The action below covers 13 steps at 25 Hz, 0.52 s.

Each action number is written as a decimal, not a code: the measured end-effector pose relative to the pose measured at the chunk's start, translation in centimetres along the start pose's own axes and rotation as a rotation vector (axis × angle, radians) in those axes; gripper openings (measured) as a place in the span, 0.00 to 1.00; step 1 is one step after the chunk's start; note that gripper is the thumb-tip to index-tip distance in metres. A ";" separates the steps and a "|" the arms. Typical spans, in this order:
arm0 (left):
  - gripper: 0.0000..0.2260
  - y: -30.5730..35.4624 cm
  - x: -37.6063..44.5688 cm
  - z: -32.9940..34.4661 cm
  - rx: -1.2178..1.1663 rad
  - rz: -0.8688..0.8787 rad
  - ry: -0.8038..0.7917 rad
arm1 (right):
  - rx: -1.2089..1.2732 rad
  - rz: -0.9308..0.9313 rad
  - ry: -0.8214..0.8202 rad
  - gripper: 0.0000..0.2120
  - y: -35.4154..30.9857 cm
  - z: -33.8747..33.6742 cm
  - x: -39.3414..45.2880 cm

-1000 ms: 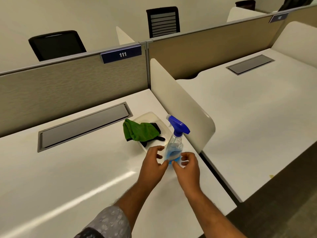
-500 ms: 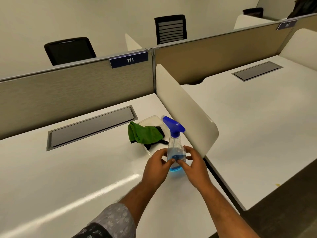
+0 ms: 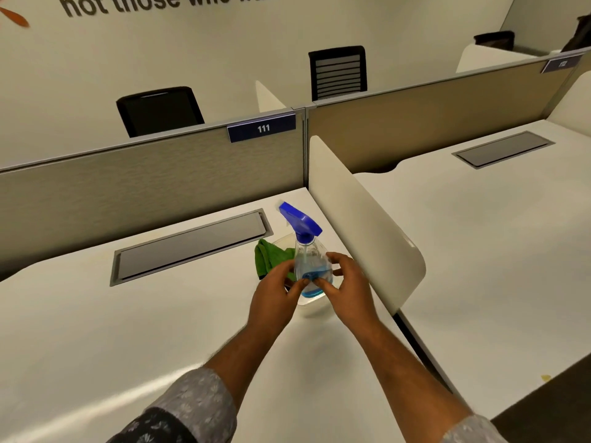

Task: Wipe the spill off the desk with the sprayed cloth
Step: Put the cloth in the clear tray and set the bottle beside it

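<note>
A clear spray bottle (image 3: 311, 262) with a blue trigger head and blue liquid at its bottom stands upright over a shallow clear tray (image 3: 311, 306) on the white desk (image 3: 128, 330). My left hand (image 3: 275, 298) and my right hand (image 3: 347, 287) both clasp the bottle's lower body from either side. A folded green cloth (image 3: 268, 259) lies in the tray just behind the bottle, partly hidden by it and by my left fingers. No spill can be made out on the desk.
A grey cable hatch (image 3: 192, 246) is set into the desk to the left. A white side divider (image 3: 361, 215) rises right beside the bottle. A fabric partition (image 3: 144, 174) labelled 111 closes the back. Another desk (image 3: 479, 251) lies to the right.
The bottle has gone from beside the tray's near end to over the tray, in front of the green cloth. Both hands stayed on it, and my view tilted up.
</note>
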State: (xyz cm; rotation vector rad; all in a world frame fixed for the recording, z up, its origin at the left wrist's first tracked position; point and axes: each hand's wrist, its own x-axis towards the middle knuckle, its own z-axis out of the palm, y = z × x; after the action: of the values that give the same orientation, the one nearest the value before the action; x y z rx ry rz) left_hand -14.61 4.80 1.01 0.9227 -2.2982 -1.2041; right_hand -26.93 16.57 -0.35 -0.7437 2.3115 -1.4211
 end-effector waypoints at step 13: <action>0.19 -3.4 0.8 2.0 0.356 -0.082 -0.068 | -0.321 0.033 0.057 0.30 2.0 2.8 -0.5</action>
State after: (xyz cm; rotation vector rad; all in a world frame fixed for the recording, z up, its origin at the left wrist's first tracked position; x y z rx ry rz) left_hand -15.08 4.02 -2.92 1.1208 -2.6042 -0.8815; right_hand -25.54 15.57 -3.41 -0.7552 2.6184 -1.0811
